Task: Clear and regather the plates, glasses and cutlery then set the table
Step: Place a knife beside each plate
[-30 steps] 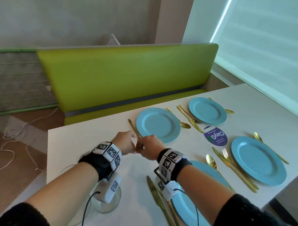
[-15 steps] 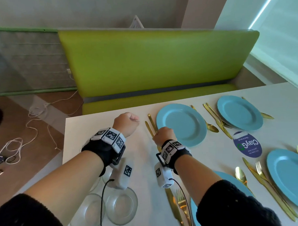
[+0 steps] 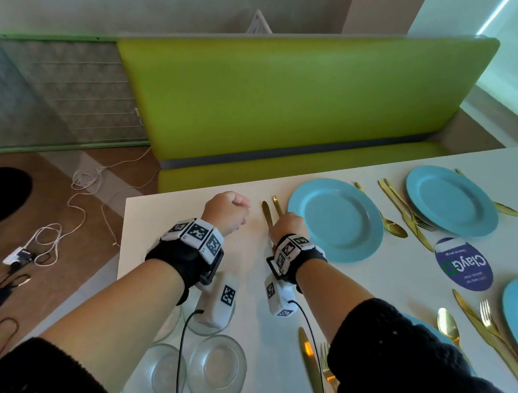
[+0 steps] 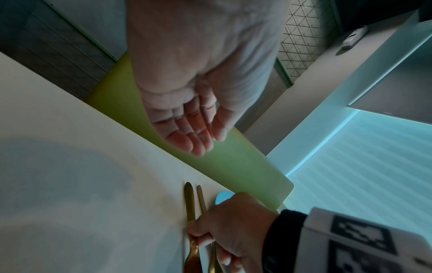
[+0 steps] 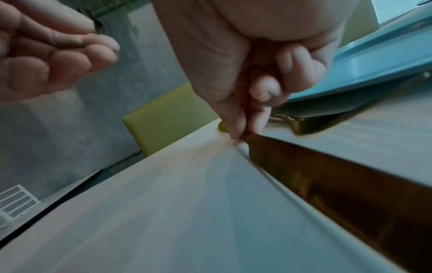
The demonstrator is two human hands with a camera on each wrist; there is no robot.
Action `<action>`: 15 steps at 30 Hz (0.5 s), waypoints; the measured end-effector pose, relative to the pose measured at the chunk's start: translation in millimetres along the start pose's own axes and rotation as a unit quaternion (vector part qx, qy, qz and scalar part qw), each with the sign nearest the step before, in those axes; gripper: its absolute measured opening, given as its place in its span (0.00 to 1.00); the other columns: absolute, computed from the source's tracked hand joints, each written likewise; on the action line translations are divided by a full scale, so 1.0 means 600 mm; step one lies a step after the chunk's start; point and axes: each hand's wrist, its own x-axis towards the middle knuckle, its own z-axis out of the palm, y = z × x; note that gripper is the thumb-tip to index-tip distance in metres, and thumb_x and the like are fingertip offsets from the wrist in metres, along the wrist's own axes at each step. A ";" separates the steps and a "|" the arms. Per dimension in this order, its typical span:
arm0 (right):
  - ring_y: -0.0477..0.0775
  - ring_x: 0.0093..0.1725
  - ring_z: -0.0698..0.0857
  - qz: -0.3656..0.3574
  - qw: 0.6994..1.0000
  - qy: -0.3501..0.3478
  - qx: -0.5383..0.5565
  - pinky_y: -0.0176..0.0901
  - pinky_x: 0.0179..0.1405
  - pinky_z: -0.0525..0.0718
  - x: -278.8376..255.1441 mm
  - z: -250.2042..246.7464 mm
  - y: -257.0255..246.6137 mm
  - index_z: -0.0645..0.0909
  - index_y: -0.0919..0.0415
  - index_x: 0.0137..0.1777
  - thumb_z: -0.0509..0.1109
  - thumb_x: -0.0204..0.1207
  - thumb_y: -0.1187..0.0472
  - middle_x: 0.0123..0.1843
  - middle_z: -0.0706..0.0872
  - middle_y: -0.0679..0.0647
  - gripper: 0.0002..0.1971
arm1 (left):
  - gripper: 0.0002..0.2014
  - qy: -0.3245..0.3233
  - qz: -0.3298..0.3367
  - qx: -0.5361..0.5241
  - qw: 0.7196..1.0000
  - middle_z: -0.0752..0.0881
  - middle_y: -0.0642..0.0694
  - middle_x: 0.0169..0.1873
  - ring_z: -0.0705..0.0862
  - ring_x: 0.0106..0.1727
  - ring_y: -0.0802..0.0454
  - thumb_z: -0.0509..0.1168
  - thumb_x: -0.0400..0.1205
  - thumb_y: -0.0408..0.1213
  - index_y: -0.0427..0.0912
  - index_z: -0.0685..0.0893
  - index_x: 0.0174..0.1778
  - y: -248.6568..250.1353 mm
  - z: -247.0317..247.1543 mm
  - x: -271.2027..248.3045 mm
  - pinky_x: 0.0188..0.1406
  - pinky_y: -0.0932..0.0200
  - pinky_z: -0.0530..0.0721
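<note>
Two gold pieces, a knife and a fork, lie side by side on the white table, just left of a light blue plate. My right hand is down on them. Its thumb and forefinger pinch the gold knife against the tabletop. The left wrist view shows that hand over both handles, knife and fork. My left hand hovers to the left of them, its fingers loosely curled and holding nothing.
Several clear glasses stand near the front left corner under my left forearm. More blue plates with gold cutlery lie to the right, round a purple round sticker. A green bench runs behind the table. Cables lie on the floor.
One second ago both hands met over the cutlery. My left hand has since let go and drawn off to the left; my right hand stays on the knife. The head view has swung left.
</note>
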 end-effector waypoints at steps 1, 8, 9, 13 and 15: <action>0.62 0.59 0.87 0.000 1.000 0.004 -0.002 0.49 0.56 0.84 0.002 0.000 -0.001 0.82 0.66 0.58 0.62 0.79 0.64 0.58 0.87 0.60 0.12 | 0.06 0.001 0.000 -0.001 1.000 0.81 0.54 0.36 0.83 0.35 0.57 0.63 0.81 0.31 0.47 0.80 0.42 0.000 0.000 0.001 0.35 0.64 0.81; 0.60 0.60 0.86 -0.017 0.999 0.013 -0.024 0.48 0.56 0.84 0.013 0.001 -0.008 0.82 0.64 0.60 0.60 0.80 0.65 0.59 0.87 0.59 0.13 | 0.11 0.007 -0.012 -0.005 1.000 0.82 0.54 0.37 0.83 0.34 0.58 0.64 0.81 0.32 0.51 0.79 0.35 -0.007 0.006 0.004 0.35 0.63 0.81; 0.60 0.60 0.86 -0.019 0.999 0.014 -0.028 0.48 0.55 0.84 0.014 0.001 -0.007 0.82 0.64 0.60 0.60 0.80 0.65 0.59 0.87 0.59 0.13 | 0.11 0.009 -0.013 -0.004 1.000 0.82 0.54 0.37 0.83 0.34 0.58 0.64 0.81 0.32 0.52 0.79 0.35 -0.007 0.007 0.003 0.35 0.64 0.81; 0.59 0.59 0.86 -0.034 0.998 0.018 -0.047 0.48 0.54 0.84 0.015 0.004 -0.004 0.81 0.62 0.63 0.58 0.82 0.64 0.59 0.87 0.59 0.14 | 0.11 0.020 -0.014 -0.007 1.000 0.82 0.53 0.38 0.84 0.34 0.58 0.64 0.81 0.32 0.52 0.78 0.35 -0.005 0.009 -0.004 0.34 0.64 0.81; 0.60 0.59 0.86 -0.045 0.997 0.021 -0.053 0.48 0.54 0.84 0.014 0.005 -0.001 0.81 0.62 0.64 0.57 0.83 0.65 0.59 0.87 0.59 0.15 | 0.12 0.022 -0.011 -0.010 1.000 0.82 0.53 0.38 0.84 0.34 0.58 0.63 0.81 0.32 0.52 0.78 0.35 -0.003 0.010 -0.007 0.36 0.63 0.81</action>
